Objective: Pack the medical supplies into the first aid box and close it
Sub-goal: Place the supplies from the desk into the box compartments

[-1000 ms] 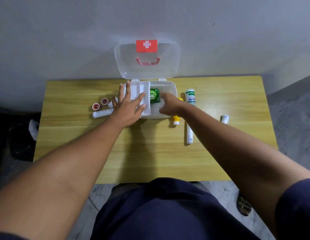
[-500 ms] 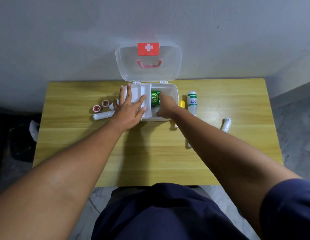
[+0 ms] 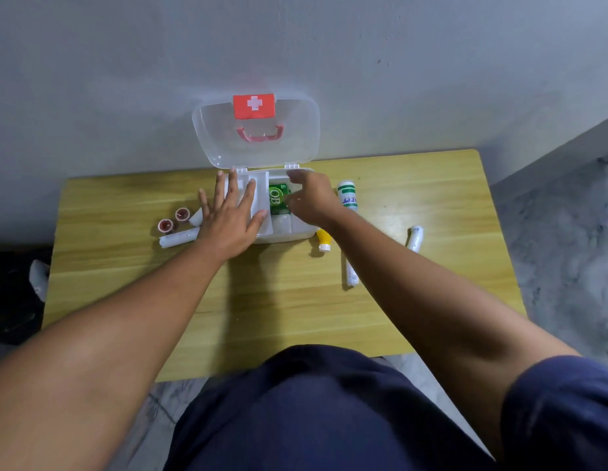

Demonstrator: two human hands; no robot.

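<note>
Steadying the first aid box (image 3: pixel 296 233) with the left hand (image 3: pixel 228 222): fingers straight and fanned wide, palm flat on the white tray insert (image 3: pixel 263 185) at that end. Hovering the right hand (image 3: pixel 309 198) over the other end, fingers bent low above the green packet (image 3: pixel 276 198) just off the left thumb. No telling from here whether pinching something or holding nothing at all. Lid (image 3: pixel 255 137) up and leaning back beyond both hands, so nowhere near closing yet.

Plenty left outside: green-and-white bottle (image 3: pixel 347 195) and yellow bottle (image 3: pixel 323 240) hard by the right wrist, long white tube (image 3: pixel 352 277) and short white tube (image 3: pixel 415 237) further out on that side, rolled bandage (image 3: pixel 178 237) and two tape rolls (image 3: pixel 166 226) beyond the left little finger.

Best played, on this reading: keep that left palm pressing to stop any sliding, seat the packet flat against the tray edge, save room beside it for the bottles, then reach right for the nearest one.

Against half a second back: right hand shifted from the near side of the open compartment toward the hinge side, packet face more exposed, more of the yellow bottle showing below the wrist. Left hand unchanged, same flat spread.
</note>
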